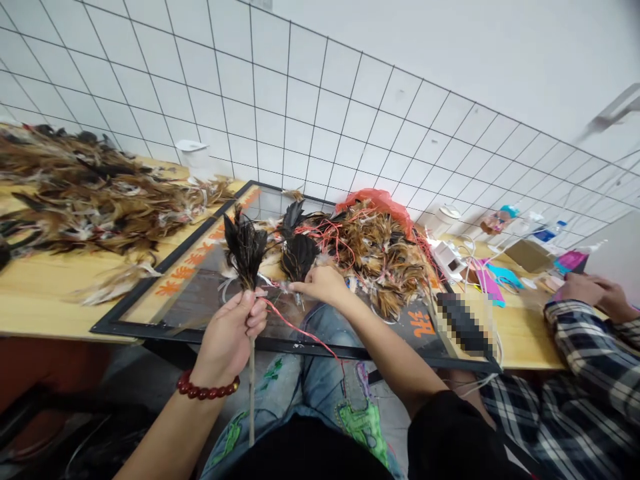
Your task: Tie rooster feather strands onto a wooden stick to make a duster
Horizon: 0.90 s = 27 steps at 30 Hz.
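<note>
My left hand point(235, 327), with a red bead bracelet at the wrist, is closed around a thin stick point(251, 393). Black feathers point(246, 250) fan upward from the stick's top, just above my fingers. A red string point(305, 332) trails from this grip down toward my lap. My right hand point(320, 283) is closed, fingers pinched, over the framed panel beside a second tuft of black feathers point(299, 257). What its fingertips hold, if anything, is too small to make out. Beyond it lies a heap of brown feathers point(385, 247) with tangled red strings point(343, 233).
A black-framed glass panel point(120, 327) lies on the wooden table point(45, 300). More brown feathers point(100, 193) cover the left side. A red plastic bag point(375, 200) and a white cup point(194, 159) stand behind. A person in a plaid sleeve point(590, 340) works at the right.
</note>
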{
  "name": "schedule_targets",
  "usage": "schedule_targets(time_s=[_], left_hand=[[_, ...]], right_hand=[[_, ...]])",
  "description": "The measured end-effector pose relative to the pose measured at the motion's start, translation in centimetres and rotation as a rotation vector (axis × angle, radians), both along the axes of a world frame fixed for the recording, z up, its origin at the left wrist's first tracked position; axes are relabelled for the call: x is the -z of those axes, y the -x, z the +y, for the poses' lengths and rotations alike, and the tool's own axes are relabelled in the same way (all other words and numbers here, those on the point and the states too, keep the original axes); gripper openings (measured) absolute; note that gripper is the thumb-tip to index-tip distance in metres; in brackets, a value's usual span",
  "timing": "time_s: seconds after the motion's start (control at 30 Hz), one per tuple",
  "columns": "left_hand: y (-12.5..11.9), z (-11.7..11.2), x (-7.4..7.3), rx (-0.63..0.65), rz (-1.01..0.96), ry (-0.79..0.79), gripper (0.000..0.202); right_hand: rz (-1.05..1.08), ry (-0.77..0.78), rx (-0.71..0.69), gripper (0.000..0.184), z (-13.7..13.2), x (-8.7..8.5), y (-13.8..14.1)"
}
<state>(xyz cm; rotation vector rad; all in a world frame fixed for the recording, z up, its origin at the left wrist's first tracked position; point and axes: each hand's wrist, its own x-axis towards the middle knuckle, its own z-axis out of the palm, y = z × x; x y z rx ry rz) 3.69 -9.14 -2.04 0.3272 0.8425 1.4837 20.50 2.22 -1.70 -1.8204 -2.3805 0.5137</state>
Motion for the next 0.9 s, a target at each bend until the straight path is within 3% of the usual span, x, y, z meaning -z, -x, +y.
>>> schedule_targets(time_s=[0.13, 0.3, 0.43, 0.53, 0.63, 0.77, 0.9], left_hand=[[0.1, 0.4, 0.0, 0.032, -0.073, 0.003, 0.023], [0.2, 0.8, 0.7, 0.09, -0.103, -0.034, 0.01], [-1.1, 1.1, 0.9, 0.058, 0.02, -0.066, 0.009], [-2.4, 1.3, 1.0, 0.019, 0.134, -0.107, 0.017], [-3.2, 1.4, 1.1, 0.021, 0.181, -0.13, 0.02], [-3.6, 1.3, 1.5, -0.008, 0.132, -0.122, 0.024], [-4.1, 1.0, 1.9, -0.016, 0.1, -0.183, 0.037]], right_hand=[[0.082, 0.041, -0.005, 0.029, 0.8, 0.8, -0.1], [0.756, 0.309, 0.171, 0.036, -0.2, -0.7, -2.8], [1.141, 0.461, 0.104, 0.051, -3.3, -2.1, -1.5], [1.155, 0.497, 0.036, 0.054, -5.4, -2.5, 0.8], [1.115, 0.433, 0.051, 0.05, -6.4, -2.4, 2.3], [1.093, 0.318, 0.059, 0.046, -6.6, -1.6, 2.5], [0.941, 0.145, 0.012, 0.032, -6.5, -0.8, 2.2]])
